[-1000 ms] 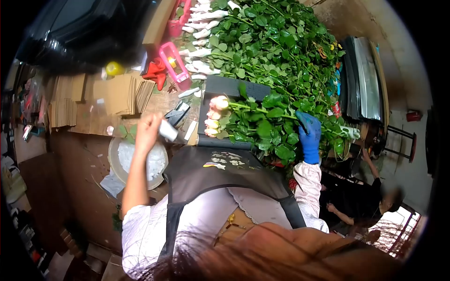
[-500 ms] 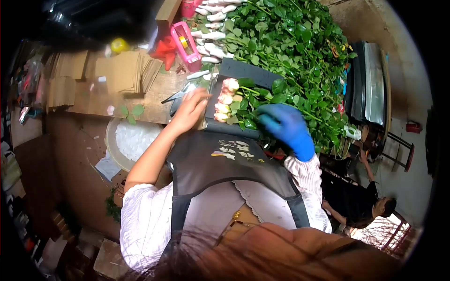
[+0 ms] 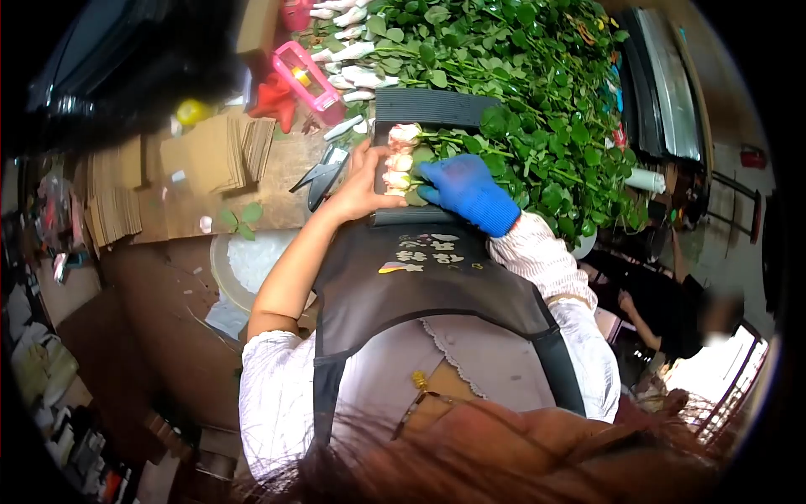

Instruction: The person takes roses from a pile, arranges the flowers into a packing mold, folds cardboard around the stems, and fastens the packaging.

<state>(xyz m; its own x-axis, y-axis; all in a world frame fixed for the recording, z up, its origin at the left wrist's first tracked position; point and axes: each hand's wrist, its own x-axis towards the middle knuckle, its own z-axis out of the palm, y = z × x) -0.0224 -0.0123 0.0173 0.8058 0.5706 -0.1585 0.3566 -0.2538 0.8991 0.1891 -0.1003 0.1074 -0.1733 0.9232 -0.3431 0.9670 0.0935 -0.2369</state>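
Pink-and-cream roses [image 3: 401, 160] lie in a short row on a dark ribbed board [image 3: 432, 107], their heads toward the left and leafy stems to the right. Bare, my left hand [image 3: 363, 185] is against the left side of the rose heads, fingers and thumb apart, the thumb near the lowest bloom. My right hand [image 3: 466, 189], in a blue glove, reaches over the stems just right of the heads. Its thumb and finger are apart at the leaves; its other fingers are partly hidden. Scissors [image 3: 317, 176] with dark handles lie left of my left hand.
A big heap of leafy stems [image 3: 537, 76] with white-wrapped heads [image 3: 353, 55] fills the back. A pink tape dispenser [image 3: 309, 84], red star-shaped object [image 3: 273, 102] and stacked cardboard [image 3: 206, 155] lie leftward. Below the table edge stands a white-filled tub [image 3: 252, 260]. Another person [image 3: 663, 294] is at right.
My gloved right hand has moved left to the stems beside the rose heads. My left hand has moved right, against the blooms. The camera view has shifted a little.
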